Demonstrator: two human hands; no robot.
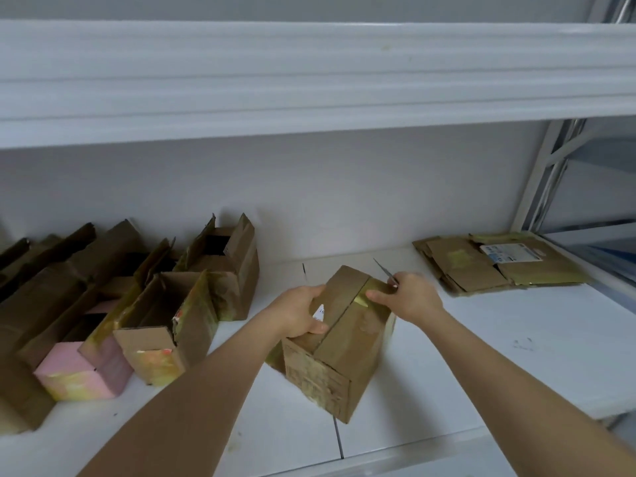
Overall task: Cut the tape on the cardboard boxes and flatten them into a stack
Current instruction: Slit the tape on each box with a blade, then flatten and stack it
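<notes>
Long white shelf (516,356) with a row of opened brown cardboard boxes (192,304) on the left and a stack of flattened brown cardboard (499,266) far right. In the middle sits a taped-up brown cardboard box (339,342), left hand (303,311) curled round its top left edge. Right hand (409,296) is clenched round a thin grey blade (383,270) at the box's far top edge.

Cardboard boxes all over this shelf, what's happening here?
A person is breaking down boxes. The left hand steadies a closed box on the white shelf, while the right hand grips a thin blade at the far end of the box's taped top seam. Several opened boxes wait on the left, one of them pink, and a flattened stack lies at the right.
</notes>
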